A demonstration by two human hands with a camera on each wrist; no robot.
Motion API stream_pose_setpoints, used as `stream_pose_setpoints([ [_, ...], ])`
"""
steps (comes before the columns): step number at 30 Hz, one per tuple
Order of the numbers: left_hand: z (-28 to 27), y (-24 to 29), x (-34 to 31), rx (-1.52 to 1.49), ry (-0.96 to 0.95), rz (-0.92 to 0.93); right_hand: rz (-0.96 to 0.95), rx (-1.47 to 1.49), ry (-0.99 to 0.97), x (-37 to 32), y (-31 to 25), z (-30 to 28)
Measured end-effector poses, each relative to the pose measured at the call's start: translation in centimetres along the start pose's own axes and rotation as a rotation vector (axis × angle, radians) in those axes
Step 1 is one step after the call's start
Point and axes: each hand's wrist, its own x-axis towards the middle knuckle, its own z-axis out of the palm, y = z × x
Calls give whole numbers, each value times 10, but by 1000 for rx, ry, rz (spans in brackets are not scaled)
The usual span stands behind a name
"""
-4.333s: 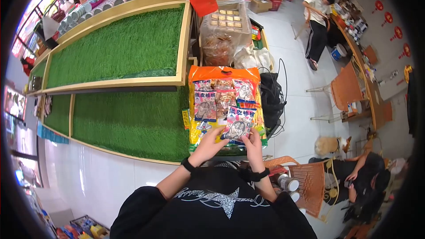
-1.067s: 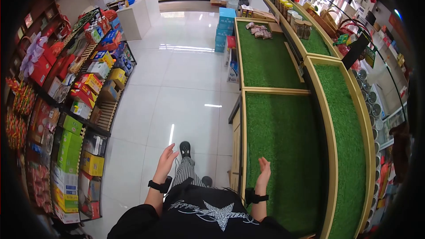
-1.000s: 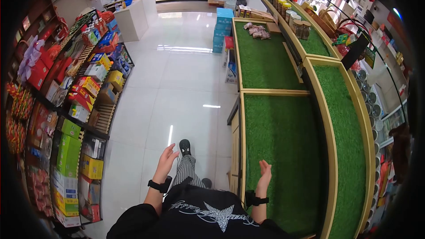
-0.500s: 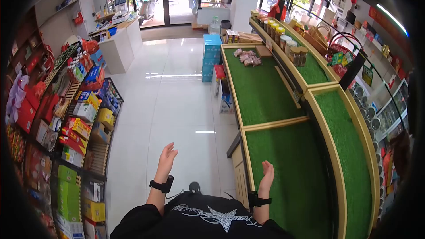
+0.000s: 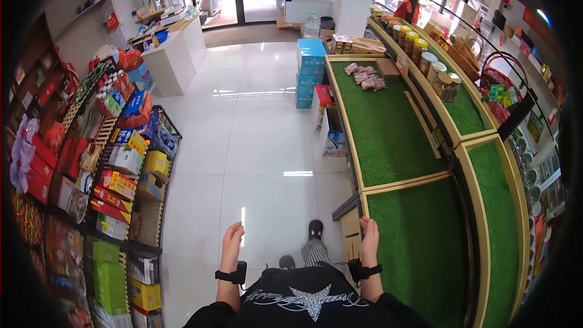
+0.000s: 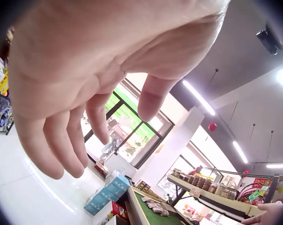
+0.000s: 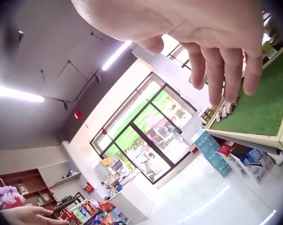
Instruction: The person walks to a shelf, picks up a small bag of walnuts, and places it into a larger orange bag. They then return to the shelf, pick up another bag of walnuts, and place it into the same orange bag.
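Observation:
Both hands are held out in front of the body with nothing in them. My left hand [image 5: 232,246] hovers over the tiled floor, its fingers loosely extended, as the left wrist view also shows. The right hand [image 5: 369,243] is close to the front edge of the turf-lined display stand [image 5: 401,146], fingers relaxed and slightly bent. Farther along, a small pile of pinkish snack packets [image 5: 365,77] lies on the green turf, well beyond reach of either hand.
Blue cartons [image 5: 311,54] stand at the stand's far left corner, with an open box [image 5: 334,136] on the floor beside it. Jars [image 5: 419,48] line the upper shelf. Shelving with packaged goods [image 5: 115,182] runs along the left. A counter [image 5: 176,61] and glass doors lie ahead.
Earlier both hands held a pink packet over a large orange and yellow bag; now they are empty. The person has turned and walked along the stand, and the far packets appear nearer.

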Motion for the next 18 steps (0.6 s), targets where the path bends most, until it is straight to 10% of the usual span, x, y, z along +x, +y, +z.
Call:
stream_pose_setpoints([
  [18,105,106,147,69,-73,202,-62,225,-78,218,-40,79],
])
